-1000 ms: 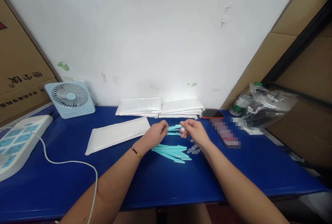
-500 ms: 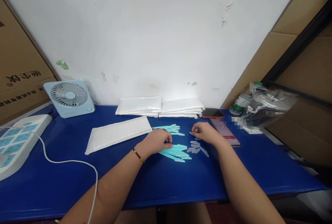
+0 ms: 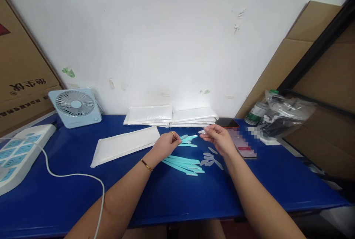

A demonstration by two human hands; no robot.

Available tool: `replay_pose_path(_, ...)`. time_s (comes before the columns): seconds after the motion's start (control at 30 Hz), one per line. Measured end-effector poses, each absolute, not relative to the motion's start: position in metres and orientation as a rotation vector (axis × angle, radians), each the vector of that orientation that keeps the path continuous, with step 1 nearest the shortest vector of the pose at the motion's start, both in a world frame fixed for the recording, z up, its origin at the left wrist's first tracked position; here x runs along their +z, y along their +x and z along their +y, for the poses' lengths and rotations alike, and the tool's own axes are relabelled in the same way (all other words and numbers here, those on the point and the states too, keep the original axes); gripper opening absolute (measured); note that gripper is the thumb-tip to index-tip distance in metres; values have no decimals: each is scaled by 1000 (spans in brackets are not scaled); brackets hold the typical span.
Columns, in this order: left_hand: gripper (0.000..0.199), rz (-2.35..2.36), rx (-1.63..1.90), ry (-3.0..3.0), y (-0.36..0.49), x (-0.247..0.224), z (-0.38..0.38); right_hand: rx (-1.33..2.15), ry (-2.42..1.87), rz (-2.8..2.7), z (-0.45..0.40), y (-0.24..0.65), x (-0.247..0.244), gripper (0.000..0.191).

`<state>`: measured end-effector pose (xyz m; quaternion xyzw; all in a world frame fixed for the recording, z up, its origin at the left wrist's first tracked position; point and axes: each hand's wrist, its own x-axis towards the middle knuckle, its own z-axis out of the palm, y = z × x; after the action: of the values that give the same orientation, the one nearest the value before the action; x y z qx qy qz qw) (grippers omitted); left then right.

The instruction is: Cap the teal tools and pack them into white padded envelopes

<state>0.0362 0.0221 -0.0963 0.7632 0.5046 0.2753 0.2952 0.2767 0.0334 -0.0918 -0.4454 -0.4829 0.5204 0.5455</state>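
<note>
My left hand (image 3: 165, 145) is closed in a pinch on a turquoise eyebrow razor (image 3: 190, 137), whose blade end points right. Opposite it, my right hand (image 3: 220, 139) pinches a small clear blade cap (image 3: 202, 132), a short gap away from the razor's tip. Other turquoise razors lie just behind the left fingers, partly hidden. A fanned pile of razors (image 3: 184, 164) rests on the blue table in front of that hand. Several loose clear caps (image 3: 208, 160) are scattered to the pile's right, below my right hand.
A white padded envelope (image 3: 124, 146) lies left of the hands; stacked envelopes (image 3: 149, 114) stand by the wall. A fan (image 3: 75, 106), a power strip (image 3: 23, 150) and its cable occupy the left. Phones (image 3: 245, 146), a bottle (image 3: 256, 113) and a plastic bag (image 3: 288, 111) are right.
My right hand has lifted a cap off the table, bringing it upright near the left hand. My left hand has drawn back from the near pile and now holds a razor.
</note>
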Motion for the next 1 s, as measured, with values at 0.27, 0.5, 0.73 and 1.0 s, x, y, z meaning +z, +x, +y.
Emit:
replay_pose_path(0.27,22,1307,801,1996,38,-94,22,1266,-1079,-1141,25,254,-94,30)
replay_pose_path(0.5,17,1406,720,2120,35,-95,25,1149,-1218,-1492,28,258,-95,35)
replay_pose_path(0.73,23,1321,510,2365,31,-85,15,603,-1688,-1970,29,315,-76,22)
replay_pose_path(1.0,12,1204,283,2353,37,-87,7,692,-1789,-2180,34,316,-95,11)
